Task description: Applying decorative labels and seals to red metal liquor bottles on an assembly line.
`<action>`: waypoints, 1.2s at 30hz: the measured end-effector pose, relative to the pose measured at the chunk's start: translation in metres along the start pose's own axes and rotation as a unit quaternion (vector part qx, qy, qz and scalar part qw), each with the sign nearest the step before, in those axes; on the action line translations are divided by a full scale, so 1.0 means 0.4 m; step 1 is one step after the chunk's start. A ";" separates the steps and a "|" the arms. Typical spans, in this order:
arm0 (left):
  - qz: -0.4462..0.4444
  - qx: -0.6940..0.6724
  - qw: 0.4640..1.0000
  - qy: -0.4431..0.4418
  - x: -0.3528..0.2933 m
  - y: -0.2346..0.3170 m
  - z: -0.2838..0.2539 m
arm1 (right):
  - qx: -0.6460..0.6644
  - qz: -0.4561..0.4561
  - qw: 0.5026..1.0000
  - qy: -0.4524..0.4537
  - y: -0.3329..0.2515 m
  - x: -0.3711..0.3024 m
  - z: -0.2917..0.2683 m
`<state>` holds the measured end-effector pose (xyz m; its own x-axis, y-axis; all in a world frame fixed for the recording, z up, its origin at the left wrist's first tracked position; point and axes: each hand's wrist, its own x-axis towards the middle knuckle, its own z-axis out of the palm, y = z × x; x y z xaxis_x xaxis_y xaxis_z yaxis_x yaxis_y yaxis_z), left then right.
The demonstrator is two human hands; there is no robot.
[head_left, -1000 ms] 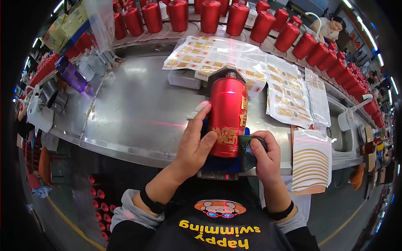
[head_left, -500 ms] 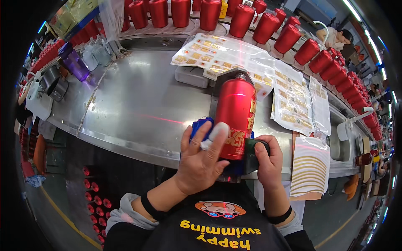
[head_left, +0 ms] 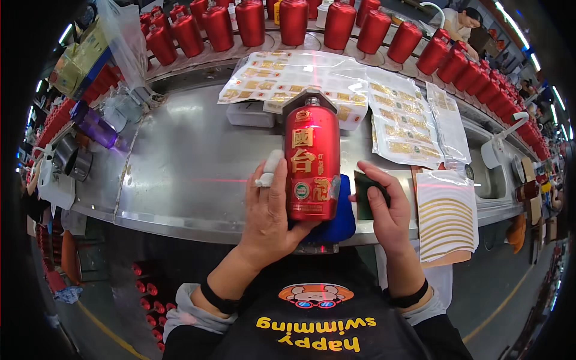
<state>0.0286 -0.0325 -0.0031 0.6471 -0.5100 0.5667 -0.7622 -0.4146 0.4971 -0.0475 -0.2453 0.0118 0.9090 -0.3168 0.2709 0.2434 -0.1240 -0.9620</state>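
Note:
A red bottle (head_left: 315, 159) with gold lettering and emblems lies on a dark holder (head_left: 312, 96), its neck pointing away from me. My left hand (head_left: 267, 207) cups its left side, with the thumb by the base and white wraps on some fingertips. Beside the bottle's lower right, my right hand (head_left: 387, 207) pinches a flat dark green pad (head_left: 363, 197), apart from the bottle. Blue cloth (head_left: 343, 210) shows under the bottle's lower end. A small greyish patch sits at the bottle's right edge, beside a gold figure.
Transparent sheets of gold decals (head_left: 405, 123) lie beyond the bottle on the steel table (head_left: 180, 156). A sheet of curved gold strips (head_left: 445, 216) is at the right, near a sink (head_left: 492, 171). Red bottles (head_left: 294, 23) line a conveyor behind. A purple bottle (head_left: 96, 126) stands left.
The bottle has turned so its gold lettering faces up. My left hand has moved from across its front to its left side. The pad has come off the bottle toward the right.

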 end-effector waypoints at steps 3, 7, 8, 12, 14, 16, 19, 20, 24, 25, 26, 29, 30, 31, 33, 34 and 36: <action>-0.001 0.014 1.000 -0.021 0.006 0.000 0.006 | -0.109 -0.099 0.988 -0.048 -0.004 0.019 0.006; 0.002 -0.014 1.000 -0.026 0.001 -0.017 0.002 | -0.277 -0.186 0.935 -0.123 -0.039 0.046 0.026; 0.005 -0.013 1.000 -0.028 0.001 -0.015 0.002 | -0.289 -0.209 0.926 -0.127 -0.047 0.058 0.031; -0.002 -0.002 0.999 -0.032 -0.001 -0.016 0.001 | -0.298 -0.253 0.911 -0.135 -0.055 0.083 0.029; -0.007 -0.002 0.999 -0.033 0.000 -0.014 0.000 | -0.290 -0.250 0.912 -0.148 -0.063 0.086 0.018; -0.010 -0.008 0.999 -0.037 0.000 -0.013 -0.002 | -0.271 -0.240 0.924 -0.125 -0.066 0.089 0.010; -0.008 -0.011 0.999 -0.035 0.000 -0.016 0.001 | -0.292 -0.290 0.901 -0.137 -0.078 0.107 0.024; -0.007 -0.012 0.999 -0.037 0.002 -0.016 0.002 | -0.306 -0.312 0.890 -0.134 -0.073 0.112 0.034; -0.014 -0.021 0.999 -0.044 0.000 -0.018 0.001 | -0.322 -0.335 0.873 -0.149 -0.083 0.119 0.033; -0.016 -0.028 0.998 -0.046 -0.001 -0.020 0.001 | -0.333 -0.334 0.869 -0.148 -0.088 0.117 0.024; -0.016 -0.028 0.998 -0.046 -0.001 -0.020 0.000 | -0.343 -0.333 0.866 -0.147 -0.091 0.115 0.015; -0.032 -0.038 0.997 -0.063 -0.001 -0.020 -0.002 | -0.337 -0.314 0.878 -0.129 -0.083 0.095 -0.009; -0.029 -0.048 0.997 -0.059 -0.004 -0.023 -0.001 | -0.338 -0.314 0.878 -0.127 -0.077 0.087 -0.021; -0.025 -0.058 0.996 -0.056 -0.005 -0.025 0.000 | -0.363 -0.301 0.873 -0.124 -0.067 0.079 -0.033; -0.007 -0.028 0.999 -0.032 -0.005 -0.011 -0.003 | -0.388 -0.288 0.867 -0.119 -0.046 0.061 -0.042; 0.007 0.001 1.000 -0.008 -0.001 -0.002 -0.004 | -0.352 -0.256 0.897 -0.079 -0.036 0.052 -0.043; 0.009 0.045 0.998 -0.035 0.021 0.029 -0.014 | -0.271 -0.211 0.939 0.028 -0.037 0.037 -0.033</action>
<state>0.0252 -0.0375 0.0111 0.6324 -0.5680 0.5268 -0.7746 -0.4690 0.4243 -0.0420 -0.2607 0.0304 0.7474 -0.1781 0.6401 0.3568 -0.7050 -0.6129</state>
